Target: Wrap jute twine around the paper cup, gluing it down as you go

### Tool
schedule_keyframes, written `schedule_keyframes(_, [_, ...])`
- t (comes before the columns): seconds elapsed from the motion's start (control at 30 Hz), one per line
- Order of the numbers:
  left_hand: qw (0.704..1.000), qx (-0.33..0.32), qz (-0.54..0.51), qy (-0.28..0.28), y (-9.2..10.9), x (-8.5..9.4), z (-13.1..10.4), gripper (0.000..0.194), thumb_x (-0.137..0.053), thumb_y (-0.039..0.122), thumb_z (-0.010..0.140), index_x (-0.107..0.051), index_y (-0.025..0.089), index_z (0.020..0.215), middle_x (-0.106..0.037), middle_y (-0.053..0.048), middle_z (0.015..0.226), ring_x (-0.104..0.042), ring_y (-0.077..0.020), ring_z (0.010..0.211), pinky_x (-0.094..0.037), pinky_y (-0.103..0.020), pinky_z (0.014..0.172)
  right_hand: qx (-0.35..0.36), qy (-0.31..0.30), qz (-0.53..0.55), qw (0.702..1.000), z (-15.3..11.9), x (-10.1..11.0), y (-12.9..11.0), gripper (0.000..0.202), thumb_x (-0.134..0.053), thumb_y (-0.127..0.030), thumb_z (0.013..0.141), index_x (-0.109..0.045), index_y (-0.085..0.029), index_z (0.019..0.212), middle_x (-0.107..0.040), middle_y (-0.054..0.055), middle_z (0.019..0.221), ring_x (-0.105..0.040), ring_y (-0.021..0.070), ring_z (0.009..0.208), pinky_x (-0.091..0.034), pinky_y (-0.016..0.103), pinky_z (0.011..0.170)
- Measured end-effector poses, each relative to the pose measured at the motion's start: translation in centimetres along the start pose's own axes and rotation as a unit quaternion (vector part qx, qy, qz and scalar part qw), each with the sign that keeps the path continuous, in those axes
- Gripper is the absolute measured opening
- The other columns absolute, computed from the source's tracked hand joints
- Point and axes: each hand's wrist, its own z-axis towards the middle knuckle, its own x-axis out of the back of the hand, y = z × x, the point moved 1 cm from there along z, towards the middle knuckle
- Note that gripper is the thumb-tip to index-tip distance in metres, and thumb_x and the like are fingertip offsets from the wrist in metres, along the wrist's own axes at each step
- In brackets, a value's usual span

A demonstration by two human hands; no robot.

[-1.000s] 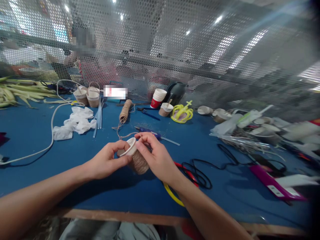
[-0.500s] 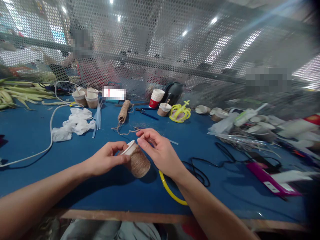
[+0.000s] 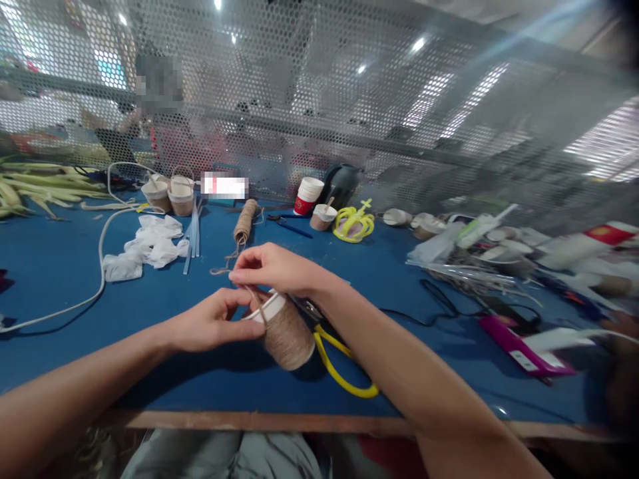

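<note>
My left hand (image 3: 219, 320) grips the white rim of a paper cup (image 3: 289, 338), thumb on the outside and fingers at its mouth. Brown twine is wound around the cup's wall, and the cup lies tilted with its base toward the lower right. Above the mouth, my right hand (image 3: 267, 267) pinches a strand of twine (image 3: 255, 297) that crosses the rim. Beyond the hands lies the twine roll (image 3: 244, 223), with loose twine trailing toward my fingers. Partly behind my right forearm are yellow-handled scissors (image 3: 344, 382).
Behind stand twine-wrapped cups (image 3: 180, 198), a stack of paper cups (image 3: 307, 196), a yellow crown-shaped piece (image 3: 354, 223) and pliers (image 3: 294, 227). Crumpled white material (image 3: 154, 246) and clear sticks (image 3: 194, 236) lie left. At right are a purple power strip (image 3: 524, 349) and a cluttered heap (image 3: 474, 246).
My right hand has moved left across the cup's mouth, drawing the twine over the rim. The cup has shifted slightly right and down, and more of the scissors shows.
</note>
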Motion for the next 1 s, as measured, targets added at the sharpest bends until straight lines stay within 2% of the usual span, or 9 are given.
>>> schedule_keyframes(0.07, [0.999,-0.034,0.014,-0.022,0.4,-0.1,-0.1,0.012,-0.055,0.023,0.077,-0.054,0.013,0.07,-0.056,-0.007,0.103,-0.05,-0.0184,0.098,-0.038,-0.03,0.087,-0.029,-0.018,-0.045,0.998,1.2,0.1,1.1,0.018,-0.054,-0.03,0.077,-0.06,-0.014,0.071,-0.063,0.0,0.066,-0.054,0.0074,0.056,-0.043,0.019,0.055])
schedule_keyframes(0.2, [0.997,-0.07,0.022,-0.016,0.8,-0.1,-0.2,0.015,-0.054,0.022,0.078,-0.051,0.013,0.067,-0.047,-0.009,0.117,-0.044,-0.0206,0.109,-0.033,-0.033,0.093,-0.117,0.124,-0.224,0.96,1.4,1.9,3.4,0.025,-0.044,-0.03,0.083,-0.063,-0.015,0.075,-0.066,0.004,0.071,-0.059,0.0122,0.064,-0.042,0.022,0.059])
schedule_keyframes(0.33, [0.997,-0.073,0.029,0.005,0.8,0.3,-0.2,0.016,-0.055,0.024,0.078,-0.051,0.014,0.066,-0.045,-0.009,0.117,-0.041,-0.0209,0.112,-0.03,-0.033,0.095,-0.195,0.241,-0.31,0.899,-1.9,5.1,5.3,0.026,-0.04,-0.025,0.083,-0.062,-0.012,0.08,-0.064,0.016,0.087,-0.058,0.0242,0.084,-0.039,0.031,0.067])
schedule_keyframes(0.43, [0.997,-0.066,0.031,0.016,0.7,0.3,-0.1,0.018,-0.054,0.025,0.079,-0.051,0.014,0.065,-0.045,-0.009,0.116,-0.039,-0.021,0.115,-0.028,-0.033,0.096,-0.241,0.243,-0.328,0.88,-4.6,6.3,6.8,0.021,-0.045,-0.025,0.079,-0.062,-0.013,0.077,-0.065,0.014,0.081,-0.059,0.0251,0.081,-0.038,0.031,0.065])
schedule_keyframes(0.57, [0.997,-0.061,0.026,0.027,0.7,0.2,0.0,0.021,-0.054,0.029,0.078,-0.051,0.014,0.065,-0.046,-0.009,0.114,-0.038,-0.0216,0.114,-0.029,-0.033,0.095,-0.278,0.193,-0.291,0.895,-5.7,5.5,8.8,0.011,-0.056,-0.026,0.07,-0.062,-0.016,0.068,-0.065,0.008,0.071,-0.059,0.0184,0.068,-0.037,0.024,0.057])
schedule_keyframes(0.7, [0.997,-0.058,0.034,0.04,0.4,0.2,0.0,0.022,-0.054,0.03,0.078,-0.05,0.013,0.063,-0.047,-0.009,0.112,-0.038,-0.021,0.113,-0.029,-0.032,0.095,-0.29,0.155,-0.209,0.921,-4.6,3.7,10.1,0.041,-0.048,-0.045,0.075,-0.052,-0.017,0.045,-0.053,0.002,0.042,-0.05,0.0116,0.043,-0.032,0.022,0.045])
schedule_keyframes(0.77, [0.997,-0.057,0.038,0.041,0.2,0.3,0.0,0.021,-0.054,0.028,0.078,-0.05,0.013,0.064,-0.047,-0.009,0.112,-0.04,-0.0204,0.112,-0.03,-0.032,0.094,-0.288,0.176,-0.182,0.923,-4.1,3.2,10.5,0.043,-0.053,-0.047,0.07,-0.044,-0.018,0.04,-0.046,0.0,0.038,-0.046,0.011,0.042,-0.028,0.023,0.043])
schedule_keyframes(0.87, [0.996,-0.054,0.043,0.055,-0.1,0.6,0.2,0.021,-0.054,0.027,0.078,-0.049,0.014,0.063,-0.048,-0.009,0.112,-0.041,-0.0202,0.11,-0.03,-0.032,0.094,-0.291,0.219,-0.132,0.922,-3.9,2.9,10.8,0.037,-0.062,-0.038,0.061,-0.04,-0.019,0.039,-0.04,-0.003,0.038,-0.043,0.0107,0.042,-0.025,0.023,0.041])
schedule_keyframes(1.0, [0.994,-0.053,0.04,0.085,-0.3,1.0,0.5,0.022,-0.056,0.031,0.076,-0.05,0.014,0.064,-0.046,-0.01,0.115,-0.04,-0.0215,0.112,-0.03,-0.033,0.094,-0.274,0.265,-0.022,0.924,-5.2,3.5,9.7,0.018,-0.055,-0.032,0.068,-0.053,-0.015,0.062,-0.051,-0.001,0.048,-0.048,0.011,0.044,-0.032,0.022,0.041])
